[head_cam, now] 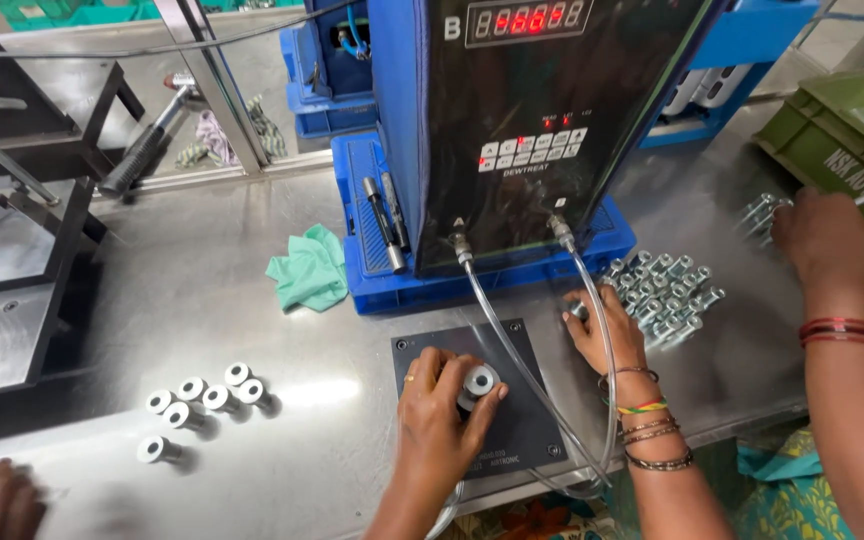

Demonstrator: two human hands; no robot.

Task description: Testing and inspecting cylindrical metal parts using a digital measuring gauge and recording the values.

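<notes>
Fingers of the left hand [439, 408] pinch an upright metal bushing [479, 381] on the dark fixture plate [512, 350] on the table [252, 300], while the right hand [607, 330], nearer the bolt pile [667, 290], rests spread fingers at its left edge.

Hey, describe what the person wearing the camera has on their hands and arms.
Both forearms are bare, with no sleeves in view. The left hand wears a thin gold-coloured ring on one finger. The right hand has a stack at the wrist: slim dark metal bangles and a striped band in green, yellow and red. No gloves on either hand.
</notes>
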